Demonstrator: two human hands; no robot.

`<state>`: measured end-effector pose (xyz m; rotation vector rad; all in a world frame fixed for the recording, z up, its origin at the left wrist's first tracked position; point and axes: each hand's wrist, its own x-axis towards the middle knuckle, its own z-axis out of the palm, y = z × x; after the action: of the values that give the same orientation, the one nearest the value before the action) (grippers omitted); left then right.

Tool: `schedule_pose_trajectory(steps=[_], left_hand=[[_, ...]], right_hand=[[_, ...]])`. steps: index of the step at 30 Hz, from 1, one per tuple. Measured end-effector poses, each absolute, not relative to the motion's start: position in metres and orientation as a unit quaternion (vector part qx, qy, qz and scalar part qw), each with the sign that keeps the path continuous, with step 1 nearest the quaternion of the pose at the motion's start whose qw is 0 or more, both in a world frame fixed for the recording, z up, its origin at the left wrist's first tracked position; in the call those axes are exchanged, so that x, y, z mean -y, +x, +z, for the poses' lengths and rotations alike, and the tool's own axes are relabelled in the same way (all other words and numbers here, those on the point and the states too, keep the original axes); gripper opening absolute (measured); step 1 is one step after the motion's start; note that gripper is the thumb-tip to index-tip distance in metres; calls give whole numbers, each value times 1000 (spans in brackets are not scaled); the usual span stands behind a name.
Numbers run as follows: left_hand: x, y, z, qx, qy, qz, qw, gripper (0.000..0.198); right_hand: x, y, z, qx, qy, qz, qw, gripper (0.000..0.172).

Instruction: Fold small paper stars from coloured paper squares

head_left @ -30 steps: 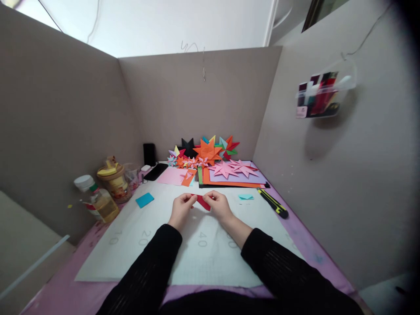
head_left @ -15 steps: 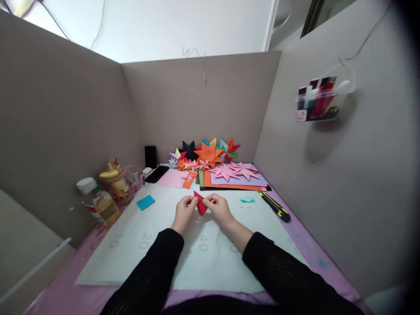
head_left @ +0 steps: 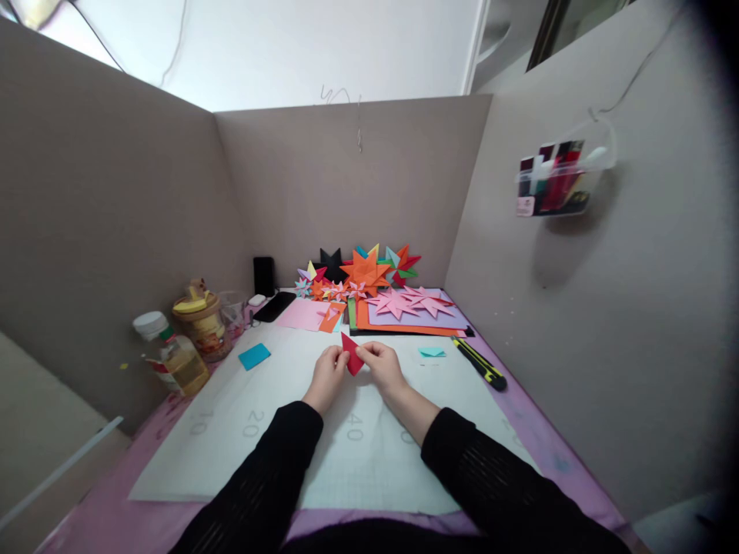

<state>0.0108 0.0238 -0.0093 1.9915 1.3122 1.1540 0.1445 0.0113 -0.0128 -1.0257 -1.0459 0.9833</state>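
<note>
Red paper [head_left: 352, 357], in the head view, is pinched by the left hand [head_left: 329, 374] and right hand [head_left: 385, 366] over the mat [head_left: 358, 465], blue piece [head_left: 255, 356] at its 9 o'clock. Folding appears in progress; the next move probably calls for aligned edges and a firmly pressed crease.

Beyond the hands [head_left: 328, 375] stands a grey wall [head_left: 340, 177], with a bright white surface [head_left: 323, 46] above it. A darker wall [head_left: 104, 185] rises to their left, a paler wall [head_left: 647, 323], softly shadowed, to their right, a dark frame [head_left: 548, 35] high beyond that. Beneath them spreads a pink-covered table [head_left: 115, 492].
</note>
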Motion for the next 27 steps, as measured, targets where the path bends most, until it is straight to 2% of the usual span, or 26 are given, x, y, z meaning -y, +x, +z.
schedule_pose_trajectory(steps=[14,22,24,27], left_hand=[[-22,11,-14,-480,783,349,188,25],[-20,7,-12,-478,773,362,209,24],[-19,6,-10,-482,749,372,263,24],[-17,4,-4,-462,636,381,487,32]], right_hand=[[-16,146,-16,412,-444,447,659,20],[-17,149,-14,414,-429,429,679,18],[-16,155,-9,415,-427,402,696,16],[-11,163,1,493,-419,327,688,12]])
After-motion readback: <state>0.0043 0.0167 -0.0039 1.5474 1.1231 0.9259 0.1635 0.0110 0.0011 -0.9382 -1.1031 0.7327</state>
